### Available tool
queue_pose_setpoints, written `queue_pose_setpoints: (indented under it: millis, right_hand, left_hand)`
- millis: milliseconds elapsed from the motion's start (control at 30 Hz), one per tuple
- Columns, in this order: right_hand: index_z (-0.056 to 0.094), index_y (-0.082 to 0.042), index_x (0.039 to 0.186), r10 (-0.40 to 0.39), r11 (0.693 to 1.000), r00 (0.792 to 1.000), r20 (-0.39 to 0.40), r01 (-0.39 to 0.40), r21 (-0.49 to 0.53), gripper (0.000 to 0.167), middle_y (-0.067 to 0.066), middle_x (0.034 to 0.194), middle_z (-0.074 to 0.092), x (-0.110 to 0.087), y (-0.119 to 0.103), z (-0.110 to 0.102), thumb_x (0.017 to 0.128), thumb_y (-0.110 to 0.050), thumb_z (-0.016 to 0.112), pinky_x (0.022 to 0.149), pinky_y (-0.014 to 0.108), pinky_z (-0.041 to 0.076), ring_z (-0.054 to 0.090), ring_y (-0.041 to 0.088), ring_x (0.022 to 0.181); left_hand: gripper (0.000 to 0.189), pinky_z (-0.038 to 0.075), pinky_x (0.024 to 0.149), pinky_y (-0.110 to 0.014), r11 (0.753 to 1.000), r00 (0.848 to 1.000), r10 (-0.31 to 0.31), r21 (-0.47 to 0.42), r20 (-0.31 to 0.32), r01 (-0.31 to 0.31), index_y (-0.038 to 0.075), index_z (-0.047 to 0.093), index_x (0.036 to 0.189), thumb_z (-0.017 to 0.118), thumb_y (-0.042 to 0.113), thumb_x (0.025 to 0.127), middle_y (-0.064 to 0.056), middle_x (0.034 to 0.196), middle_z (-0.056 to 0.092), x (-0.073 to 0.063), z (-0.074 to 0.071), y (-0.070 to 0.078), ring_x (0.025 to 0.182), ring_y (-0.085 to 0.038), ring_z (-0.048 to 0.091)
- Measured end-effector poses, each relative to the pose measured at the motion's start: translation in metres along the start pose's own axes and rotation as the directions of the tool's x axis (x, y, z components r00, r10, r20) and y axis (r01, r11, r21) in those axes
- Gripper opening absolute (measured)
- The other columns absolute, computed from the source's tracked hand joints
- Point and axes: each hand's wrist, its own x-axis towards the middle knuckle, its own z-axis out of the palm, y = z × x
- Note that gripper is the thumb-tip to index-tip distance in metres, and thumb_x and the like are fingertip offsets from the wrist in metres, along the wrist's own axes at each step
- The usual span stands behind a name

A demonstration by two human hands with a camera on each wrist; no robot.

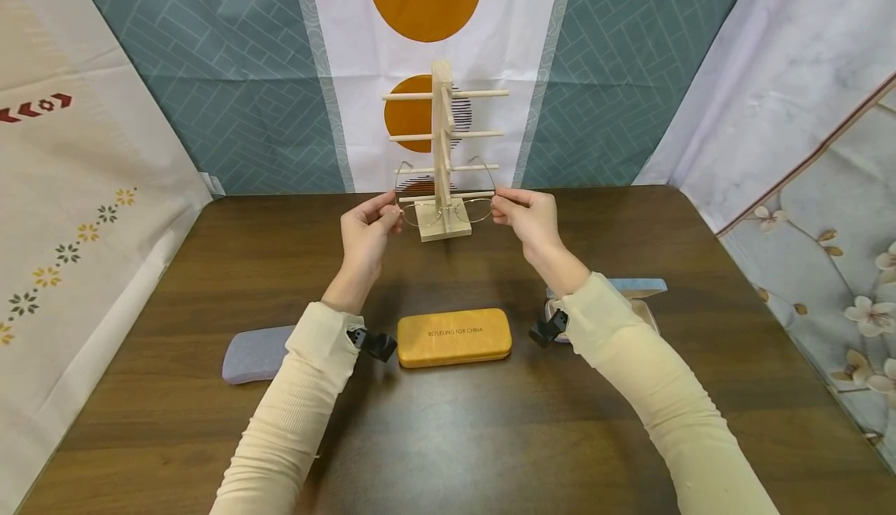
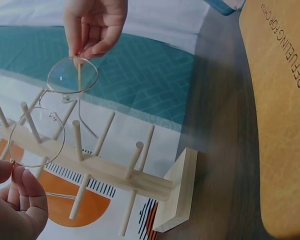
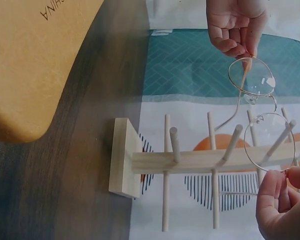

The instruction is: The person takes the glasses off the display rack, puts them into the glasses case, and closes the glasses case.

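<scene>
Wire-rimmed round eyeglasses point(image 2: 73, 75) with thin metal frames are held between both hands, temples unfolded and pointing away toward the stand. My left hand point(image 1: 365, 231) pinches the left hinge corner between thumb and fingers. At the opposite corner, my right hand point(image 1: 528, 219) does the same. Right behind the glasses stands a pale wooden display stand point(image 1: 442, 122), an upright post with several pairs of pegs on a square base point(image 3: 124, 157). In the head view the lenses overlap its base, and the temples overlap its lower pegs.
A yellow glasses case point(image 1: 455, 338) with printed lettering lies closed at the table's middle. Left of it is a grey-purple case point(image 1: 255, 354), partly behind the left sleeve. An open case with a blue lid point(image 1: 640, 288) sits partly under the right forearm. Patterned cloths point(image 1: 245, 71) hang around the table.
</scene>
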Motion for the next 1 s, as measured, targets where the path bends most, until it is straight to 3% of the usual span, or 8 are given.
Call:
queue_pose_setpoints:
  millis: [267,800,900,1000]
  right_hand:
    - [0.060,0.012,0.109,0.011,1.000,1.000,0.006,-0.011,-0.014,0.025,0.018,0.089,0.064,-0.005,0.000,-0.003,0.085,0.004,0.060,0.062,0.021,0.052,0.060,0.011,0.061]
    - [0.060,0.012,0.108,0.011,1.000,1.000,0.016,-0.011,-0.004,0.026,0.001,0.073,0.063,-0.011,0.007,-0.005,0.084,0.004,0.060,0.062,0.021,0.052,0.060,0.009,0.060]
    - [0.060,0.013,0.108,0.017,1.000,1.000,0.018,-0.017,0.000,0.025,0.001,0.073,0.063,-0.014,0.008,-0.005,0.084,0.004,0.060,0.061,0.020,0.052,0.060,0.010,0.059]
    - [0.060,0.013,0.109,0.028,1.000,0.999,0.019,-0.027,-0.009,0.026,0.010,0.079,0.065,-0.017,0.010,-0.006,0.085,0.004,0.060,0.061,0.020,0.052,0.060,0.009,0.059]
  left_hand:
    - [0.026,0.045,0.053,-0.017,1.000,1.000,0.011,-0.013,0.007,-0.011,-0.016,0.056,0.110,0.054,-0.012,0.084,0.003,0.063,0.058,-0.006,-0.001,0.000,0.055,-0.007,0.053]
    - [0.026,0.046,0.054,-0.018,1.000,1.000,0.005,-0.017,0.012,-0.005,-0.016,0.056,0.110,0.054,-0.012,0.084,-0.001,0.066,0.059,-0.014,-0.005,-0.003,0.057,-0.008,0.053]
    - [0.027,0.046,0.055,-0.018,1.000,1.000,0.005,-0.009,0.020,-0.005,-0.015,0.056,0.110,0.054,-0.012,0.084,0.001,0.066,0.059,-0.016,-0.007,-0.004,0.057,-0.007,0.053]
    - [0.027,0.046,0.055,-0.018,1.000,1.000,0.000,-0.009,0.023,0.000,-0.016,0.056,0.110,0.054,-0.012,0.084,0.002,0.065,0.059,-0.018,-0.007,-0.005,0.057,-0.007,0.053]
